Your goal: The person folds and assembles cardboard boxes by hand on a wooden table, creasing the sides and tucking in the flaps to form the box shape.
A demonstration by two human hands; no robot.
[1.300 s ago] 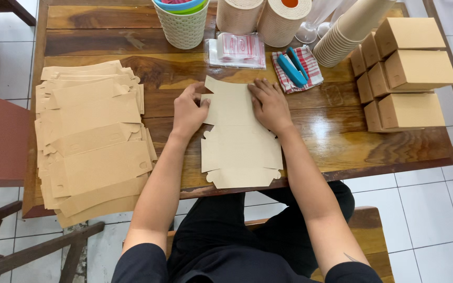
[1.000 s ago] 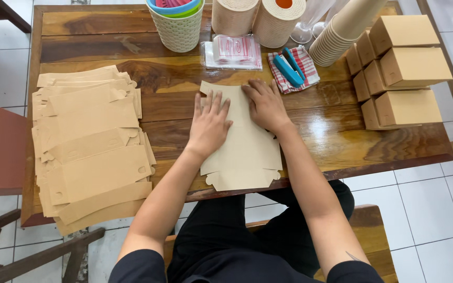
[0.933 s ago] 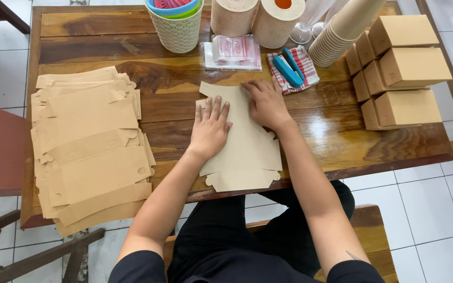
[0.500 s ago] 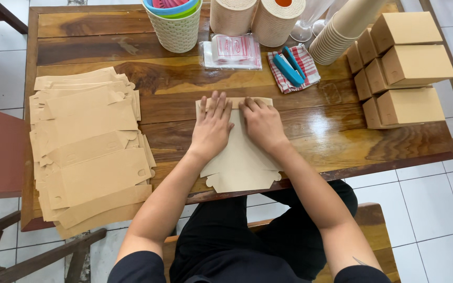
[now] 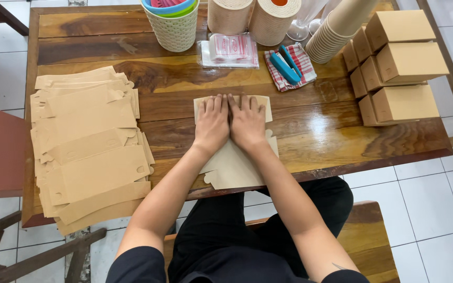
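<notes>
Wooden table bears a tan flat cardboard blank, folded; left hand and right hand press flat on it, fingers spread, side by side.

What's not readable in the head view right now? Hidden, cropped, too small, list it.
- Middle of the flat cardboard blank: covered by the left hand and right hand, both pressed flat on it.
- Lower sheets of the stack of flat blanks: hidden by the sheets on top, so no count.
- White basket and two paper rolls: cut off by the top edge.
- Folded boxes: back ones hidden by the front ones.
</notes>
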